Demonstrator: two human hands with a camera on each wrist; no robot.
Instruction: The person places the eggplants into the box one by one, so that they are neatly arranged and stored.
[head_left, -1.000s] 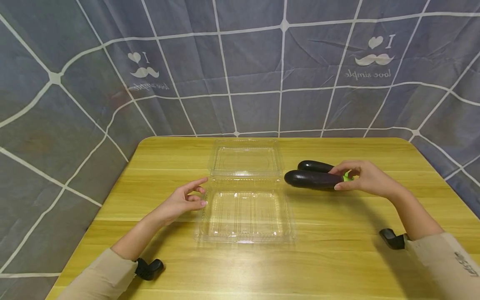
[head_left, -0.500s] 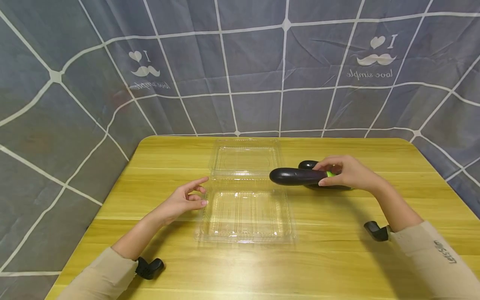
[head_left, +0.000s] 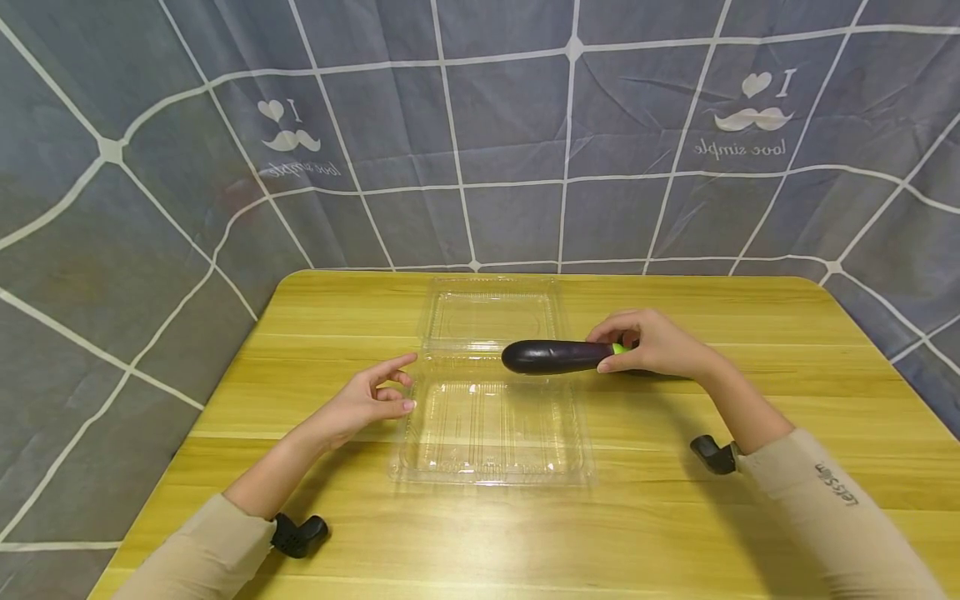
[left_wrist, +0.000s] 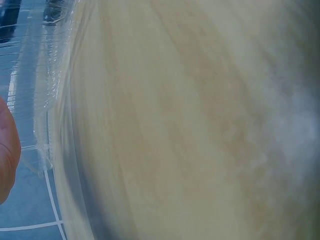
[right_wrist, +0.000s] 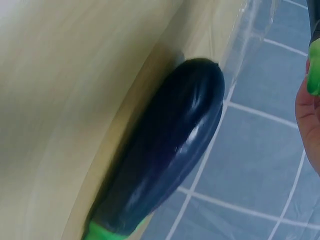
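Thumb and fingers of my right hand grip a dark purple eggplant by its green stem end. The eggplant lies roughly level, its rounded end pointing left above the back right part of a clear plastic clamshell box. A second eggplant rests on the table below the right hand; in the head view that hand mostly hides it. Beside the box's left rim, my left hand has its fingers loosely bent and holds nothing. Whether its fingertips touch the rim, I cannot tell.
The box's lid is folded back flat towards the rear of the wooden table. A grey curtain with white lines hangs behind and at both sides. A black wrist camera sits below each forearm.
My right hand has lifted the eggplant and carried it left, from beside the second eggplant to over the box. The left hand has stayed in place.
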